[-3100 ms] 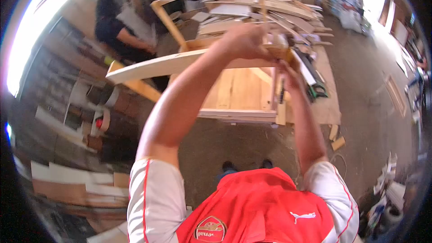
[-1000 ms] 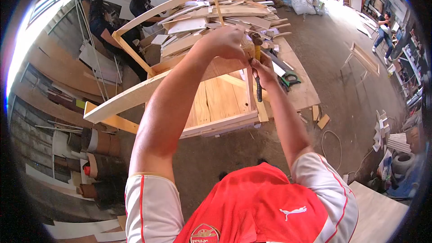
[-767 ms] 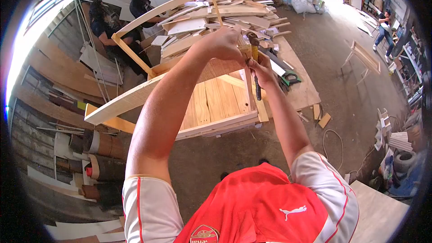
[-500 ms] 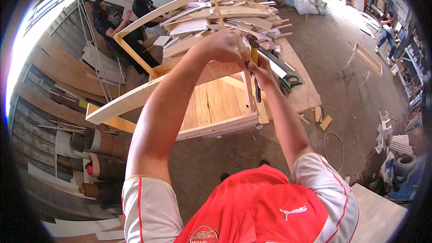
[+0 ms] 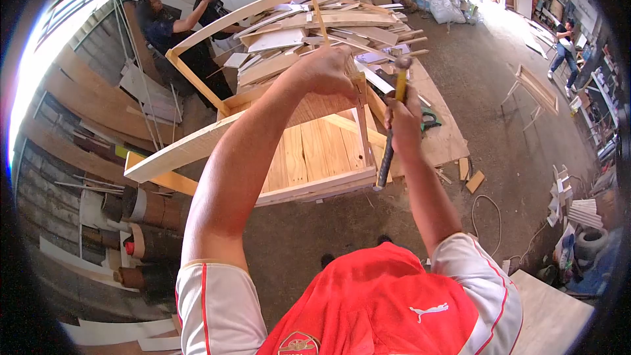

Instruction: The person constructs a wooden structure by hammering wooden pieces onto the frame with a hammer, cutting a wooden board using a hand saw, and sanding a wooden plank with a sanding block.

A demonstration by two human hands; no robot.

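My left hand (image 5: 327, 71) is closed on the top rail of a wooden frame (image 5: 190, 148), near its right end. My right hand (image 5: 404, 118), just right of that corner, grips a hammer (image 5: 386, 151) by its handle. The hammer's head is up and its dark grip points down, apart from the wood. Below the rail shows a slatted wooden panel (image 5: 305, 151). A green-handled saw (image 5: 430, 119) lies on the worktable (image 5: 444, 138), partly behind my right hand.
Wood offcuts (image 5: 276, 39) are heaped on the table's far side. Two people stand at the back left, and another person (image 5: 563, 49) stands far right. A small frame (image 5: 536, 85) stands on the floor at right. Rolls (image 5: 148, 207) lie at left.
My right hand has moved right and away from the corner, taking the hammer with it. My left hand remains at the rail. One person at the back left has raised an arm.
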